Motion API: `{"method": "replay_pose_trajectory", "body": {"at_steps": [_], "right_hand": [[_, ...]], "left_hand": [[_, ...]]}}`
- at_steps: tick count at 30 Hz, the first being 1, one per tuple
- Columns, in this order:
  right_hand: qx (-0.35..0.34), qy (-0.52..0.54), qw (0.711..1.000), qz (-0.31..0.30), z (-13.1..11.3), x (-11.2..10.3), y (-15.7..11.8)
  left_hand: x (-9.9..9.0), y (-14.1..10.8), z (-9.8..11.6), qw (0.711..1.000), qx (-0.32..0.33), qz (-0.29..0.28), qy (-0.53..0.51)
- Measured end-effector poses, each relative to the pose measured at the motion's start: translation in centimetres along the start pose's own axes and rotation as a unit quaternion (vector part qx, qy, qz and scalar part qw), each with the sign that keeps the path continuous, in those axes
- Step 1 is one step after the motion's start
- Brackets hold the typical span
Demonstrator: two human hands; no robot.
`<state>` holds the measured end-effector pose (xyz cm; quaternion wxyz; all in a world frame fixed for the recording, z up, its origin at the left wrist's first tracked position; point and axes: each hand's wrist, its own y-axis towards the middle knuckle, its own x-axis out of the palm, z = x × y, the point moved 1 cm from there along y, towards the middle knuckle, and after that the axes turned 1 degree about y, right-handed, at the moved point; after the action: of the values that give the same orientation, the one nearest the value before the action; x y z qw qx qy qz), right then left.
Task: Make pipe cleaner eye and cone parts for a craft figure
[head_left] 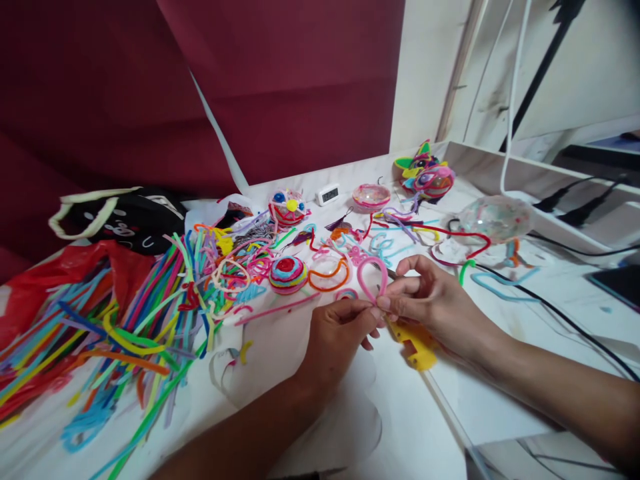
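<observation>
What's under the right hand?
Below the right hand, at the base of the pink loop, part of a yellow object shows. Fingers cover some of it, so its full shape can't be seen.

This looks like a craft corner, though whether in a home or a small workshop is unclear. Colourful pipe cleaners (155, 293) spill from a red plastic bag (55, 277) across a white counter (470, 417), among a striped ball (289, 275) and a clear plastic ball (493, 220). A small digital clock (328, 195), black plugs (575, 215) and a dark red sheet (300, 80) covering the wall (430, 60) suggest an indoor room.
</observation>
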<state>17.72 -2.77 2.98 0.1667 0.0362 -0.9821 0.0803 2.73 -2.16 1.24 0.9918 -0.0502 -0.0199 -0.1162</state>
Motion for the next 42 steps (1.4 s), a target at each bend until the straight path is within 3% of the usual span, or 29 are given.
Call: {"method": "replay_pose_trajectory", "body": {"at_steps": [21, 29, 33, 36, 40, 42], "right_hand": [[-0.003, -0.05, 0.999, -0.02, -0.1, -0.1, -0.1], [-0.104, -0.103, 0.989, 0.024, -1.1, -0.7, 0.4], [-0.121, -0.197, 0.973, 0.003, -1.5, -1.5, 0.3], [-0.128, -0.35, 0.925, -0.074, -1.2, -1.6, -0.3], [-0.238, -0.561, 0.77, -0.188, -0.4, -1.2, -1.5], [-0.251, -0.62, 0.713, -0.209, -0.1, -0.9, -1.8]], "left_hand": [[-0.4, 0.4, 0.0, 1.0, 0.013, 0.019, 0.008], [-0.7, 0.7, 0.4, 0.999, 0.019, 0.047, -0.019], [-1.4, 1.3, 0.5, 0.997, 0.038, 0.066, -0.013], [-2.1, 1.7, 0.7, 0.994, 0.065, 0.085, -0.008], [-3.0, 2.3, 1.0, 0.99, 0.079, 0.119, 0.001], [-3.3, 2.5, 1.1, 0.989, 0.084, 0.123, -0.001]]}}
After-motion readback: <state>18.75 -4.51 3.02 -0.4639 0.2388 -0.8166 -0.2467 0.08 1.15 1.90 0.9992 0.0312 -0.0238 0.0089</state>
